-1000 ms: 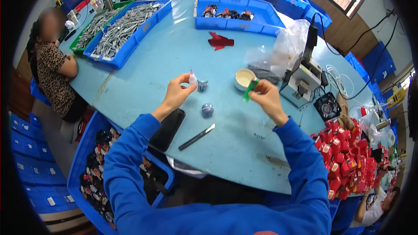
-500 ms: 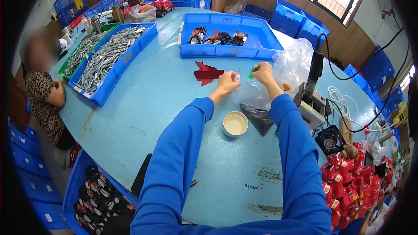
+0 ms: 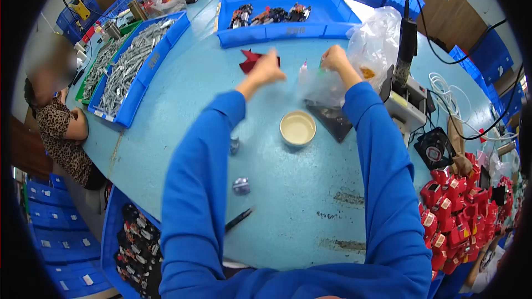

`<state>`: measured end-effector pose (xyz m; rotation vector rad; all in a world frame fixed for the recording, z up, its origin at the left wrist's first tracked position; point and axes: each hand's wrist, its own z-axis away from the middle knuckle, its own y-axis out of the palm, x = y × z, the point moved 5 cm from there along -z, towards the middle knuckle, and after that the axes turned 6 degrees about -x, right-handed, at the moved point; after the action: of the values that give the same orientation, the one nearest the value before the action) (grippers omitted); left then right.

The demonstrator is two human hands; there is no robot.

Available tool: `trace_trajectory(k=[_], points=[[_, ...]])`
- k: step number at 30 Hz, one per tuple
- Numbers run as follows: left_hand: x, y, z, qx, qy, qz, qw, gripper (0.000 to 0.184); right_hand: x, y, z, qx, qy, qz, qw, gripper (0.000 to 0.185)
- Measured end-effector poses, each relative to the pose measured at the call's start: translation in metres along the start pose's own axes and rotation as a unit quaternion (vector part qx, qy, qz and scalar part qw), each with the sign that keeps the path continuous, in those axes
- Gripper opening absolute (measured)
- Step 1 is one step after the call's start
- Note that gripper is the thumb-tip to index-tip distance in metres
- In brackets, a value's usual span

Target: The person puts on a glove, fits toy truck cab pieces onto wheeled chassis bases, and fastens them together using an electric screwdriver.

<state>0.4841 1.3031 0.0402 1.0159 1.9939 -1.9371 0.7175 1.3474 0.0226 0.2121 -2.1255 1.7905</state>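
My left hand [image 3: 265, 69], smeared by motion, reaches over dark red pieces [image 3: 249, 61]; its thumb and fingers are apart and nothing shows in them. A small white bottle with a pink tip [image 3: 303, 68] stands on the table between my hands. My right hand [image 3: 336, 58] is closed on a small green object, mostly hidden by the fingers and blurred. Below it lies a clear plastic bag [image 3: 324, 89], beside a bag of dark material [image 3: 332, 122]. A cream-coloured bowl [image 3: 297, 128] sits nearer to me.
Beyond my hands is a blue tray [image 3: 288, 32] with several small assemblies. Bins of grey metal parts [image 3: 130, 72] stand at left, near a seated person [image 3: 61, 127]. On the right are a machine [image 3: 407, 102], a fan [image 3: 435, 148] and piled red parts [image 3: 457, 210]. A black pen [image 3: 239, 219] lies near me.
My left hand has let go of the small white bottle and moved left to the dark red pieces. My right hand stays near the clear bag. The view has tilted downward.
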Motion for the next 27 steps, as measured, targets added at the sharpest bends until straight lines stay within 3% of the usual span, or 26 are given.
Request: trace_trajectory(k=[1, 2, 3, 4, 6, 7, 8, 10, 11, 12, 13, 15, 16, 19, 23, 24, 27], points=[[0.017, -0.026, -0.008, -0.107, 0.012, -0.016, 0.994, 0.087, 0.008, -0.012, 0.005, 0.013, -0.024, 0.026, 0.999, 0.036], [0.015, -0.072, -0.01, -0.205, 0.001, -0.124, 0.971, 0.087, 0.011, -0.024, 0.01, 0.01, -0.015, -0.015, 1.0, 0.038], [0.028, -0.127, -0.013, -0.368, 0.107, -0.088, 0.919, 0.089, 0.01, -0.031, 0.015, 0.009, -0.006, -0.054, 0.998, 0.039], [0.015, -0.182, 0.008, -0.58, 0.167, -0.219, 0.766, 0.084, 0.008, -0.036, 0.01, -0.04, -0.041, -0.058, 0.997, 0.038], [-0.01, -0.278, 0.052, -0.558, 0.108, -0.129, 0.813, 0.063, 0.004, -0.053, 0.009, -0.132, -0.069, -0.119, 0.982, 0.036], [0.01, -0.3, 0.067, -0.643, 0.008, -0.113, 0.757, 0.071, 0.006, -0.07, 0.015, -0.172, -0.062, -0.173, 0.968, 0.035], [0.001, -0.309, 0.09, -0.631, 0.033, -0.067, 0.773, 0.053, 0.011, -0.088, 0.03, -0.207, -0.073, -0.205, 0.954, 0.034], [0.0, -0.292, 0.139, -0.399, 0.033, -0.059, 0.915, 0.056, 0.028, -0.126, 0.065, -0.247, -0.116, -0.292, 0.917, 0.032], [0.015, -0.271, 0.159, -0.391, 0.109, -0.098, 0.909, 0.06, 0.034, -0.14, 0.089, -0.253, -0.146, -0.343, 0.893, 0.031], [0.04, -0.207, 0.225, -0.31, 0.161, -0.194, 0.917, 0.072, 0.052, -0.146, 0.148, -0.197, -0.159, -0.389, 0.886, 0.032], [0.033, -0.173, 0.263, -0.243, 0.16, -0.2, 0.936, 0.084, 0.062, -0.154, 0.208, -0.15, -0.172, -0.425, 0.876, 0.033], [0.008, -0.118, 0.305, -0.107, 0.151, -0.148, 0.972, 0.102, 0.067, -0.123, 0.279, 0.01, -0.138, -0.377, 0.916, 0.035], [-0.007, -0.096, 0.314, -0.052, 0.135, -0.111, 0.983, 0.106, 0.065, -0.107, 0.304, 0.005, -0.141, -0.375, 0.916, 0.042], [-0.011, -0.057, 0.304, -0.003, 0.114, -0.146, 0.983, 0.113, 0.058, -0.079, 0.324, -0.069, -0.118, -0.299, 0.944, 0.062], [0.019, -0.022, 0.282, 0.045, 0.112, -0.121, 0.985, 0.098, 0.041, -0.047, 0.307, -0.104, -0.058, -0.292, 0.949, 0.09], [0.016, -0.022, 0.278, 0.004, 0.14, -0.091, 0.986, 0.075, 0.041, -0.042, 0.302, -0.106, -0.049, -0.298, 0.947, 0.093], [0.02, -0.012, 0.259, -0.04, 0.158, -0.027, 0.986, 0.047, 0.053, -0.026, 0.293, -0.108, -0.034, -0.308, 0.945, 0.104]])
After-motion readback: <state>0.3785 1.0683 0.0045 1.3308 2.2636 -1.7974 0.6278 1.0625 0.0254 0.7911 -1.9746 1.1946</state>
